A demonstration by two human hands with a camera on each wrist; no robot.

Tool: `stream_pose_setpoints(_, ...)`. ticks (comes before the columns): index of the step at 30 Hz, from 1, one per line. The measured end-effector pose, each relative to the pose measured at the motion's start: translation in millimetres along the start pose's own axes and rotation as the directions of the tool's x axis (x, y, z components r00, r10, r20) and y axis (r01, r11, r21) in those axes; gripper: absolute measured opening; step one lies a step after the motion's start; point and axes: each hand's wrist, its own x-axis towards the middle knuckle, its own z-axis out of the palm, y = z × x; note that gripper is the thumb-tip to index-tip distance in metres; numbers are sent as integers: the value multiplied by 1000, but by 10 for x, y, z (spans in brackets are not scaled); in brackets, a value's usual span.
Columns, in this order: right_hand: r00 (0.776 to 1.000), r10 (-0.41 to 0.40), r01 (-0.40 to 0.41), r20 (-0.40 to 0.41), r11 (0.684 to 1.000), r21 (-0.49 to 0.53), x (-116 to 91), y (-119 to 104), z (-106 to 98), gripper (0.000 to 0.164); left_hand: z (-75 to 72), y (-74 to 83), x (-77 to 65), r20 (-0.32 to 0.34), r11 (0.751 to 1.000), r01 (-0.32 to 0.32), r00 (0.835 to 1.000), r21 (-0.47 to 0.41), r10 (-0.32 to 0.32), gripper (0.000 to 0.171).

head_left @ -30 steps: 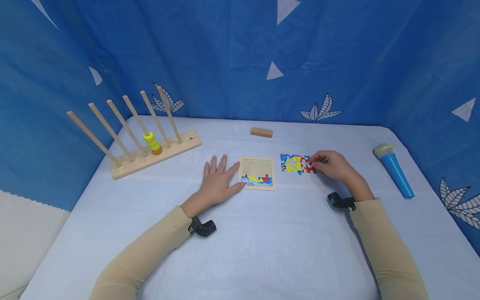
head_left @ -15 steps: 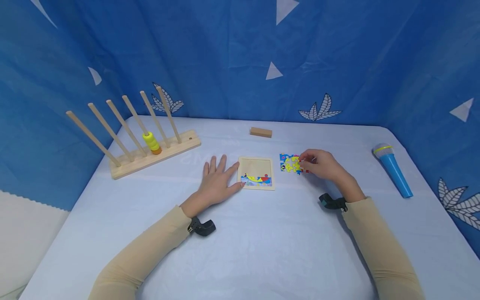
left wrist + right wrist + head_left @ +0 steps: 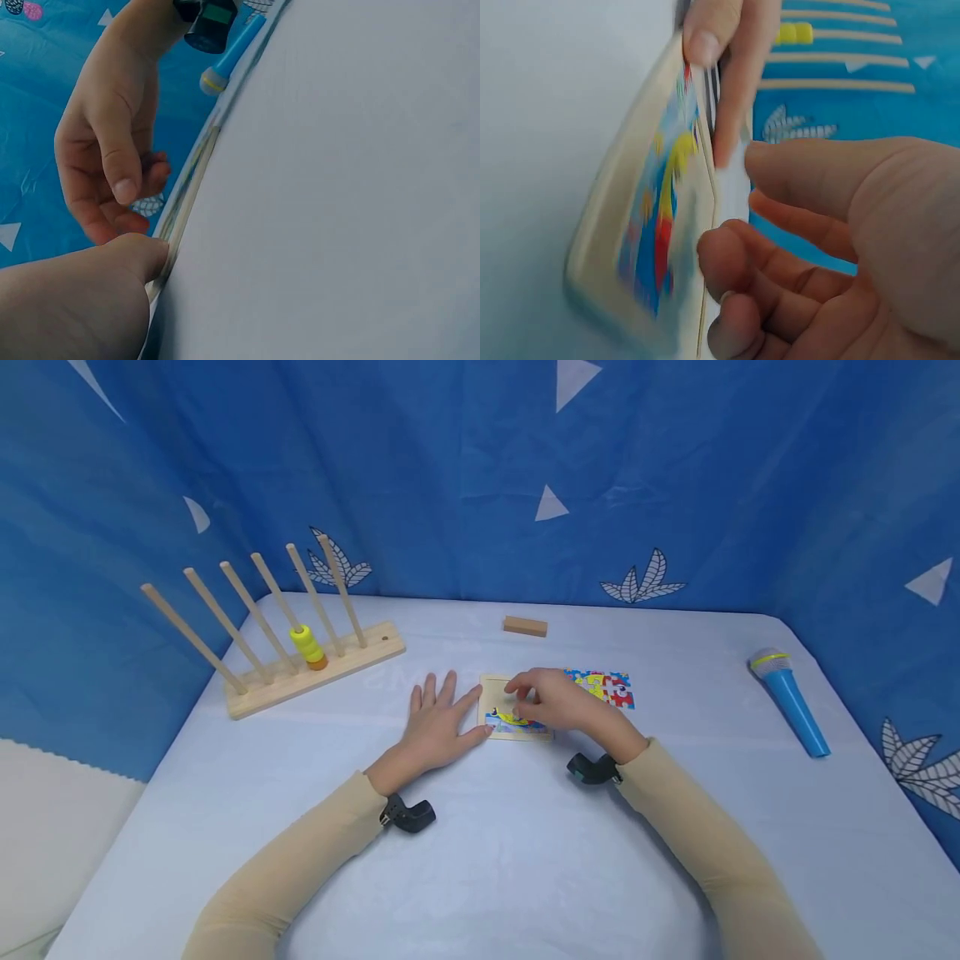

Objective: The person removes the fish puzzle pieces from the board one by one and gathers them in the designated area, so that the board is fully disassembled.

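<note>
On the table [image 3: 480, 885], the left hand [image 3: 431, 735] lies with its fingers spread, and its thumb and forefinger touch the left edge of the square wooden tray [image 3: 492, 693]. The right hand [image 3: 557, 700] is bent above this tray; whether it pinches a piece, I cannot tell. A printed picture strip [image 3: 494, 725] fills the near part of the tray. Joined puzzle pieces [image 3: 618, 692] lie just to the right, partly covered by the right hand. Farther away is a wooden block [image 3: 525, 626].
</note>
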Motion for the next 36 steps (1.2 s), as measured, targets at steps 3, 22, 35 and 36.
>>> stream_pose_setpoints(3, 999, -32, 33, 35, 999, -30, 69, -90, 64, 44, -2, 2, -2, -5, 1000, -8, 1000, -1, 8, 75)
stream_pose_setpoints(22, 997, -42, 49, 64, 993, -105, 109, -233, 232, 36, -41, 14, -24, -8, 1000, -25, 1000, -5, 25, 72)
stream_pose_setpoints(35, 996, -80, 81, 26, 996, -42, 102, -228, 264, 26, -42, 18, -20, -13, 999, -32, 999, -9, 32, 73)
stream_pose_setpoints(36, 996, -83, 84, 27, 996, -39, 101, -226, 266, 26, -38, 15, -18, -13, 999, -32, 999, -8, 32, 73)
